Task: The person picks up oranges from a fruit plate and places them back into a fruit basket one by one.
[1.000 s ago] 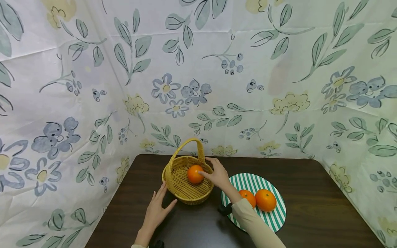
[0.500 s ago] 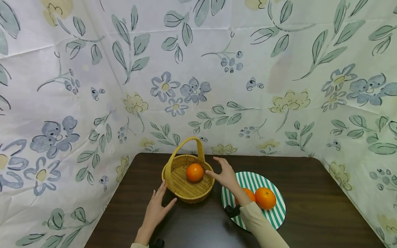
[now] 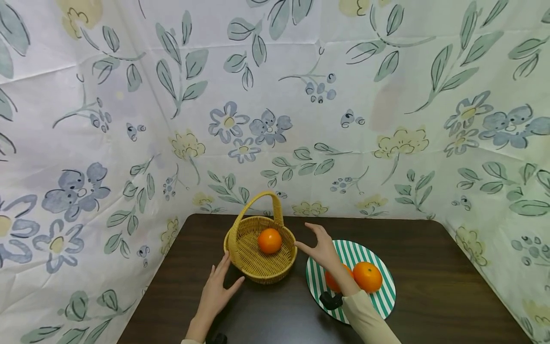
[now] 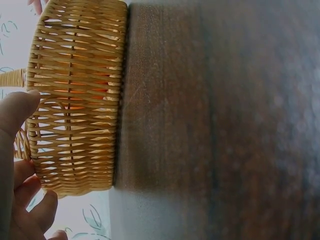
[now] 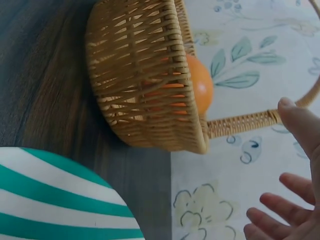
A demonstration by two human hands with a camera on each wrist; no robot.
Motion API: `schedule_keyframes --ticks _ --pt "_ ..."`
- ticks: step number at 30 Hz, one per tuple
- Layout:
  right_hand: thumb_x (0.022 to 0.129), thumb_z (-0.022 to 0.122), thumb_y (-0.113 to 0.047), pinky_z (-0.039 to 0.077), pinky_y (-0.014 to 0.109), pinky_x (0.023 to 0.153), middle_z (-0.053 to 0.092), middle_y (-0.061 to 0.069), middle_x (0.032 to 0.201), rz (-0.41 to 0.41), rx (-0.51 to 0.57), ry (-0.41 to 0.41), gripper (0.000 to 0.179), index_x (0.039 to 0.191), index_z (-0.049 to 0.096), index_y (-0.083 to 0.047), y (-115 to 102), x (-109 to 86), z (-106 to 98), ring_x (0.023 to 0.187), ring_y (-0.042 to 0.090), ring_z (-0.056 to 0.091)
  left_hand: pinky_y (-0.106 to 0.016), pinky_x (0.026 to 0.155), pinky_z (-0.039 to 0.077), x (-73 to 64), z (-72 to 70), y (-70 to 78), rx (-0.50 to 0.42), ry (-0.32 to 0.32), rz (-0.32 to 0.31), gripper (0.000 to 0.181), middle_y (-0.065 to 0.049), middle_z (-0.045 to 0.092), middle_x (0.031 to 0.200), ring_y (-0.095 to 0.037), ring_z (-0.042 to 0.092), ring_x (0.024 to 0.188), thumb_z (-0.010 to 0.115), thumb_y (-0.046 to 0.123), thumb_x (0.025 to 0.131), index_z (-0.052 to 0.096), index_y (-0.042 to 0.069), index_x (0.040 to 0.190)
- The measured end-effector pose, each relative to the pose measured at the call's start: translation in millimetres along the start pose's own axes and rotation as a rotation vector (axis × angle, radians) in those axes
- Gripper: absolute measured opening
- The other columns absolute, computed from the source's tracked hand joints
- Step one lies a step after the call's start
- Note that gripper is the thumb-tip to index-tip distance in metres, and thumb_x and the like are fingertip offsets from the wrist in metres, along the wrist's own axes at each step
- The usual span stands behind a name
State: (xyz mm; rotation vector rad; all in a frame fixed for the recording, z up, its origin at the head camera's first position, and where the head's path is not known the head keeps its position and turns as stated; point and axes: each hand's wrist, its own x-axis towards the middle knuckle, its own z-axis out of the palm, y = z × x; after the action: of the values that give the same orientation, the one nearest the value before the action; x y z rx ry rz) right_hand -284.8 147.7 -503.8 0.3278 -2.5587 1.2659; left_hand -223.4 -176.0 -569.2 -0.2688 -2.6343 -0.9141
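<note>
In the head view, the right hand (image 3: 320, 246) had drawn rightward from the orange (image 3: 269, 241), which lay inside the basket (image 3: 253, 260) at lower centre and seemed released. Its thumb and fingers stood wide, holding nothing; the left hand (image 3: 216, 289) spread against the basket's left side. Two other oranges (image 3: 367, 277) sat on the striped plate (image 3: 388, 302), lower right. The left wrist view showed the orange through wicker, upper left, beyond the thumb. In the right wrist view, it lay upper centre, clear of the spread fingers at lower right.
</note>
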Motion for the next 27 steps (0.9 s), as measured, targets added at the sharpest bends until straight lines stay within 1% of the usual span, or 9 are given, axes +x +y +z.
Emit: schedule_keyframes --ticks 6,11,15,21,27 --pt "0.077 0.073 -0.043 0.043 0.051 0.097 0.047 0.008 0.134 -0.005 0.007 0.023 0.068 0.134 0.048 -0.015 3 -7.1 -7 0.122 0.029 0.047 -0.054 0.111 0.021 -0.6 0.6 0.1 -0.005 0.011 -0.001 0.074 -0.002 0.032 0.150 -0.024 0.042 0.130 0.070 0.042 0.080 0.039 0.016 0.143" --pt "0.076 0.073 -0.044 0.042 0.052 0.097 0.047 0.009 0.135 0.020 0.000 0.032 0.070 0.134 0.049 -0.014 3 -14.4 -14 0.122 0.031 0.046 -0.054 0.111 0.021 -1.0 0.1 0.6 -0.010 0.009 -0.003 0.075 -0.003 0.032 0.150 -0.024 0.042 0.130 0.070 0.040 0.081 0.038 0.016 0.143" --pt "0.076 0.072 -0.049 0.042 0.053 0.097 0.045 0.009 0.136 0.041 0.009 0.032 0.072 0.134 0.048 -0.014 3 -20.4 -20 0.123 0.031 0.046 -0.054 0.112 0.020 -1.4 -0.5 1.3 -0.011 -0.003 -0.018 0.076 -0.002 0.030 0.151 -0.023 0.040 0.131 0.069 0.042 0.081 0.036 0.017 0.144" --pt "0.076 0.068 -0.055 0.041 0.053 0.098 0.044 0.011 0.137 0.052 -0.026 0.041 0.075 0.134 0.047 -0.014 8 -27.1 -24 0.124 0.031 0.044 -0.052 0.112 0.018 -1.4 -1.1 2.0 -0.004 -0.023 -0.036 0.077 0.000 0.029 0.151 -0.024 0.039 0.132 0.067 0.048 0.081 0.035 0.018 0.145" --pt "0.076 0.071 -0.049 0.042 0.053 0.096 0.047 0.012 0.134 0.031 -0.026 0.072 0.071 0.132 0.050 -0.011 14 -35.1 -28 0.122 0.032 0.046 -0.052 0.113 0.018 -1.8 -0.7 1.7 -0.004 -0.023 -0.041 0.077 0.000 0.029 0.151 -0.024 0.038 0.133 0.067 0.047 0.081 0.035 0.019 0.145"
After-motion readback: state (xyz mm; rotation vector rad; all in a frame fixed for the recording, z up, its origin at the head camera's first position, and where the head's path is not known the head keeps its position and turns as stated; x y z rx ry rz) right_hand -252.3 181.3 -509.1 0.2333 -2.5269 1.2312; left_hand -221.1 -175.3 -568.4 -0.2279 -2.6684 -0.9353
